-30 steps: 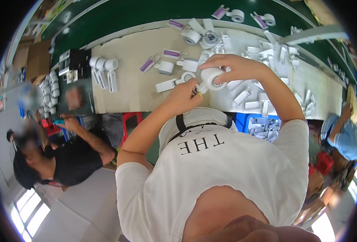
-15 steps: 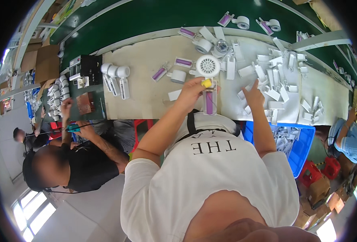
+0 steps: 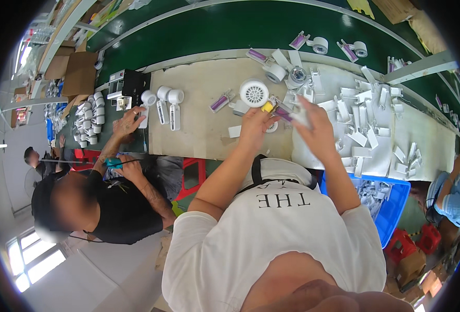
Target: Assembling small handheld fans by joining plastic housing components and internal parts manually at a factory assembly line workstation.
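Note:
My left hand (image 3: 257,127) is closed around a white handheld fan (image 3: 254,92), near where its round grille head meets the open handle. In that handle lies a purple cylindrical cell (image 3: 283,112), slanting down to the right. A small yellow piece (image 3: 267,106) shows at my left fingertips; whether it is worn or held I cannot tell. My right hand (image 3: 317,132) is closed on a white plastic cover (image 3: 301,115), smeared by motion, beside the handle's end. Below my left hand, part of another white grille (image 3: 272,127) shows.
Loose white covers (image 3: 362,114) pile up on the right, above a blue bin (image 3: 396,208) of parts. More fan heads (image 3: 275,73) lie at the back. To the left are finished-looking white fans (image 3: 174,109), a black machine (image 3: 128,88) and a co-worker's hand (image 3: 129,122).
My right hand has come left from the pile with a white cover. The fan in my left hand has turned, its handle now slanting right. The co-worker's hand now touches a white fan.

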{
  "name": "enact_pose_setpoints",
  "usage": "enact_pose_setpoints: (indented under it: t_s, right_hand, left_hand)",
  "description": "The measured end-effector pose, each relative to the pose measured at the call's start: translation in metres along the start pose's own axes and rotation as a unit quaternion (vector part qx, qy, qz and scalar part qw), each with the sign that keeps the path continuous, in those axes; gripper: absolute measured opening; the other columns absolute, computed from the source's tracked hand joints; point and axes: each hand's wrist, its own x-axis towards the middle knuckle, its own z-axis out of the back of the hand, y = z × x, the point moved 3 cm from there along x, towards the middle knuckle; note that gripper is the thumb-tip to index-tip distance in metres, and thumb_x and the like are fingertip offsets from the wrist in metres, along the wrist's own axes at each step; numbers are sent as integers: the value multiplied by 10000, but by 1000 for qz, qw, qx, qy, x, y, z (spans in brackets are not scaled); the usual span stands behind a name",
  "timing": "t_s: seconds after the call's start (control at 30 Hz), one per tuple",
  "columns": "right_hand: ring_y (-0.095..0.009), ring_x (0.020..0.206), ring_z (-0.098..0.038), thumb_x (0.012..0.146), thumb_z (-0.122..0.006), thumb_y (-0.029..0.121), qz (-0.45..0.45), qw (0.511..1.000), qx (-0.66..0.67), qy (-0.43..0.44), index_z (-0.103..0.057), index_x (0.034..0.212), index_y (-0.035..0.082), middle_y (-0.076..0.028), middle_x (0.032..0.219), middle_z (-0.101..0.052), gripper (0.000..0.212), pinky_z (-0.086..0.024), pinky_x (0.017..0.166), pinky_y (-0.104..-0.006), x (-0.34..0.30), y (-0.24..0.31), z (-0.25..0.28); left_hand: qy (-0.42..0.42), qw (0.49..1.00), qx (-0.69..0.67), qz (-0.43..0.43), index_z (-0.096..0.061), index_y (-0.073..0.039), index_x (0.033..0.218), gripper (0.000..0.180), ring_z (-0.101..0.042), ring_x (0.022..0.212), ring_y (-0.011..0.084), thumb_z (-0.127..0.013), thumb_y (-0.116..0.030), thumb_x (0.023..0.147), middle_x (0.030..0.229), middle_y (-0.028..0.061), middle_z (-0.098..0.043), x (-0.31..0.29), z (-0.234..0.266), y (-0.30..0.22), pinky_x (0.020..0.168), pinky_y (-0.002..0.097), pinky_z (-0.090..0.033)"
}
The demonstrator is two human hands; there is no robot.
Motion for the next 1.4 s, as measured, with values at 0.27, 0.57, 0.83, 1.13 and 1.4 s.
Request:
enact_pose_setpoints:
  t_s: [0.27,0.57,0.83,1.13,1.4]
  right_hand:
    - [-257,828,-476,708,-630,137,36,994,40,96,-463,1204,104,-48,1194,-503,525,-411,754,-317,9,35,-12]
    - [-291,975,-466,752,-588,158,64,987,54,135,-436,1221,85,-81,1279,-410,498,-405,829,-338,5,40,-13]
    - [-241,914,-522,765,-626,277,-56,982,174,38,-510,1084,48,-131,978,-552,410,-420,780,-325,-12,6,-18]
    - [-209,509,-450,751,-629,326,89,965,245,12,-501,702,31,-91,601,-485,325,-370,477,-297,2,42,-7]
    - [-342,716,-557,767,-562,454,-132,914,278,263,-502,808,3,-211,748,-558,457,-415,635,-414,-15,-9,-103]
  left_hand:
    - [-45,992,-73,-97,-522,-17,1049,213,-558,904,139,-505,-84,847,1015,62,-575,-29,-9,3,794,285,-451]
    - [-24,989,-80,-123,-528,-49,1067,233,-534,884,107,-533,-80,836,988,28,-569,-50,-11,17,764,250,-432]
    - [-54,966,-68,-245,-494,12,1084,311,-565,956,215,-573,-27,786,1026,129,-575,-56,-13,-26,838,322,-451]
    - [37,959,-137,-244,-482,22,1079,297,-586,895,272,-553,-43,799,992,175,-569,-71,-36,-63,841,422,-467]
    - [-80,991,27,-105,-475,49,1081,301,-598,876,266,-534,5,788,984,171,-588,-13,37,-39,777,349,-488]
